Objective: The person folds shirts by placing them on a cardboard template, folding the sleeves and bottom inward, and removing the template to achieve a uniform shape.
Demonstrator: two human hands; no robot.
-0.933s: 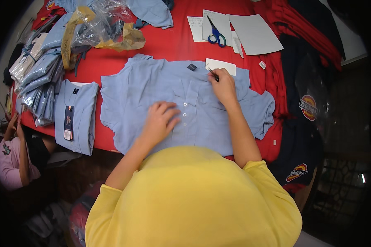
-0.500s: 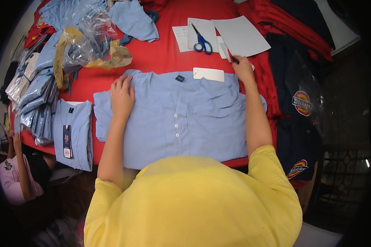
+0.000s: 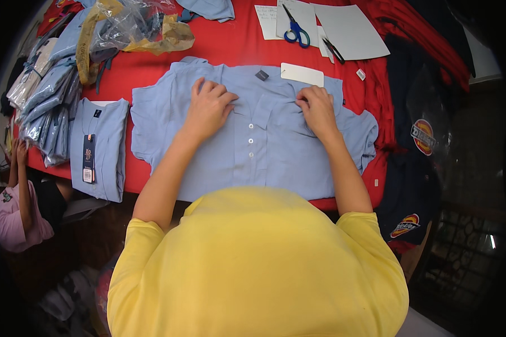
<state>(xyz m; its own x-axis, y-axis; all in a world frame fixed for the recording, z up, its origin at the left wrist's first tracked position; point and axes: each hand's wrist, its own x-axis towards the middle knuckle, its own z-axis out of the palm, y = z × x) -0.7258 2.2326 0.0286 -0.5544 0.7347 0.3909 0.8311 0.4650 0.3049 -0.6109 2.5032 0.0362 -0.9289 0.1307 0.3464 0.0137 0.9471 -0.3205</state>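
Observation:
A light-blue blouse (image 3: pixel 213 163) lies spread face up in front of me, its short sleeves out to the sides and three white buttons down its placket. With curled fingers, my left hand (image 3: pixel 211 106) pinches the cloth left of the neckline. On the other side, my right hand (image 3: pixel 319 109) has thumb and fingers closed on the fabric just below a white card tag (image 3: pixel 302 74). The tag lies across the collar edge, beside a small dark neck label (image 3: pixel 262 74).
Left of the blouse is a folded blue garment (image 3: pixel 108 151) with a dark hang tag (image 3: pixel 89 157). Bagged garments (image 3: pixel 50 112) are piled beyond it. Blue scissors (image 3: pixel 296 32), a slim black tool (image 3: pixel 334 50) and white paper (image 3: pixel 354 33) lie at the back. Another person (image 3: pixel 22 213) is at far left.
My right hand has let go of the slim black tool by the papers and come down to the blouse. My left hand has shifted right toward the neckline. The view has moved slightly.

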